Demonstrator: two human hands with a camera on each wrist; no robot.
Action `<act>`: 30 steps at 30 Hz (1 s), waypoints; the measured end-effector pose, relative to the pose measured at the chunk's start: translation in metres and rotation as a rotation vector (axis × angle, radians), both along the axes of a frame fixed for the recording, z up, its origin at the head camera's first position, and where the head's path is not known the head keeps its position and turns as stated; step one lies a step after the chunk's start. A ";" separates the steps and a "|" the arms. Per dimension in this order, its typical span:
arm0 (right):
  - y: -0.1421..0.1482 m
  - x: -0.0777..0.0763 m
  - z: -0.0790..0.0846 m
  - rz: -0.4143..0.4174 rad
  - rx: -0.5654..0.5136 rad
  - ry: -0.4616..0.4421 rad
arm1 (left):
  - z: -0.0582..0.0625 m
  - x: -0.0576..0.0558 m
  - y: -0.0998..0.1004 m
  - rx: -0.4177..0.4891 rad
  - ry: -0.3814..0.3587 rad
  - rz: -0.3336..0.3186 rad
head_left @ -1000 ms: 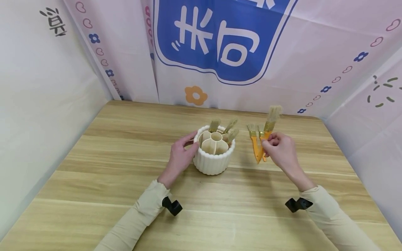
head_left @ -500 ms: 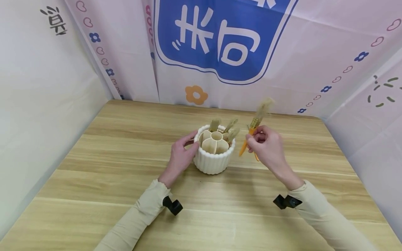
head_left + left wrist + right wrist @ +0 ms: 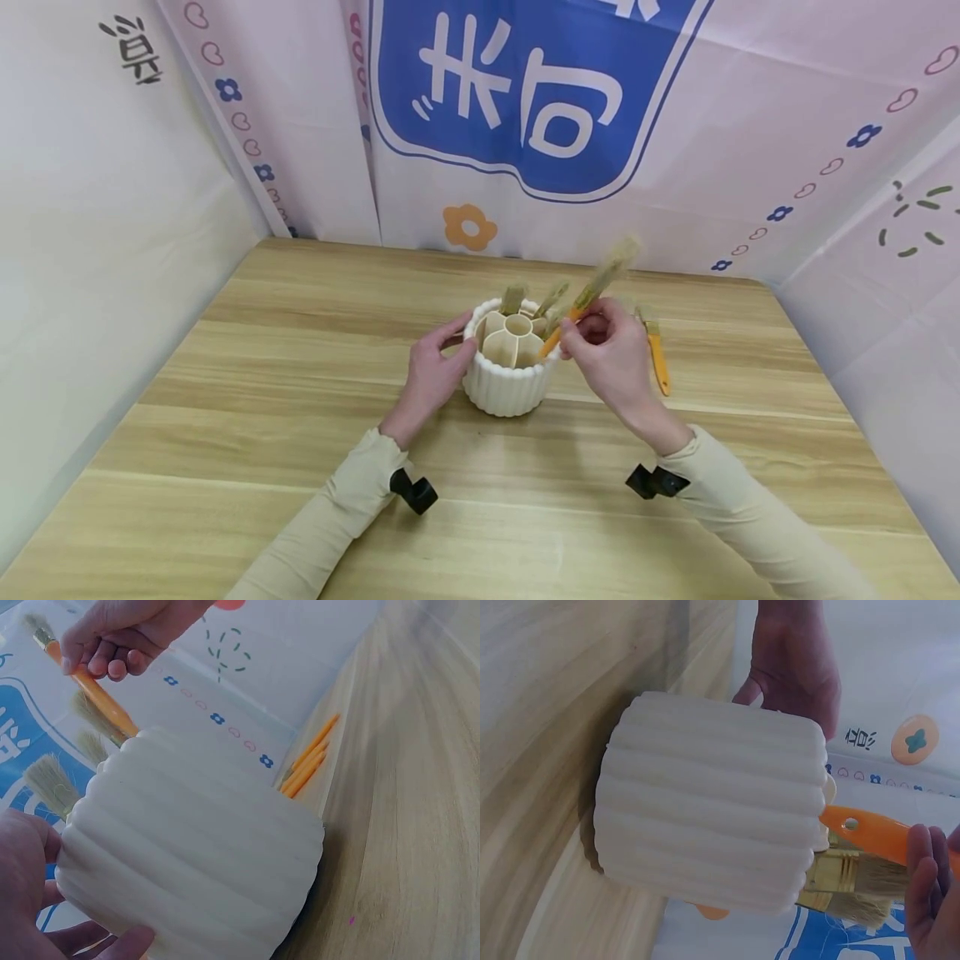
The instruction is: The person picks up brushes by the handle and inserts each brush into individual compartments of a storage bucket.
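Note:
A white ribbed round holder [image 3: 506,392] with petal-shaped compartments stands upright on the table. My left hand [image 3: 433,367] grips its left side, thumb at the front of the rim. Between thumb and fingers my right hand [image 3: 611,358] pinches a paintbrush [image 3: 877,834] with an orange handle, bristles up and tilted right. Its handle end is at the right part of the holder's rim; how far inside it reaches is hard to tell. Other paintbrushes [image 3: 513,300] stand bristles up in the back and right compartments, and the front ones show no brush.
Right of the holder, a paintbrush [image 3: 658,358] lies on the wooden table [image 3: 300,375], partly behind my right hand. Several orange handles [image 3: 304,769] show there in the left wrist view. A printed cloth backdrop [image 3: 420,183] rises behind the table.
My right hand has moved left from the brushes on the table to the holder, bringing one paintbrush with it. My left hand and the holder have stayed in place.

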State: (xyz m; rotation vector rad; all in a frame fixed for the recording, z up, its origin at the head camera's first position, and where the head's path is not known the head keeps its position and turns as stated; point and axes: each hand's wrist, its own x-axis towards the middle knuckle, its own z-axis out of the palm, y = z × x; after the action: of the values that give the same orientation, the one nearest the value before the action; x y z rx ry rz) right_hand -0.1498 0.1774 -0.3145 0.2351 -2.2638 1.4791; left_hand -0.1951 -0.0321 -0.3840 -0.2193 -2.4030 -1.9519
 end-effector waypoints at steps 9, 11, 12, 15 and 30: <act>-0.010 -0.002 -0.019 0.011 0.125 0.230 | 0.000 0.000 0.000 -0.011 -0.007 0.008; -0.011 -0.003 -0.024 0.025 0.161 0.345 | 0.000 0.000 0.000 -0.014 -0.008 0.007; -0.011 -0.003 -0.026 0.038 0.171 0.388 | 0.000 0.000 0.000 -0.016 -0.008 0.009; -0.014 -0.005 -0.030 0.073 0.197 0.441 | 0.000 0.000 0.000 -0.016 -0.011 0.012; -0.017 -0.010 -0.038 -0.013 0.378 0.240 | 0.000 0.000 0.001 -0.011 -0.010 0.014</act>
State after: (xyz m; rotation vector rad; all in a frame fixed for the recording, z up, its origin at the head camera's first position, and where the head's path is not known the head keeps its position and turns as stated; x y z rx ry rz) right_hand -0.1601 0.1608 -0.3524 0.4805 -2.3190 0.9464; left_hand -0.1948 -0.0310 -0.3838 -0.1931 -2.4153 -1.9382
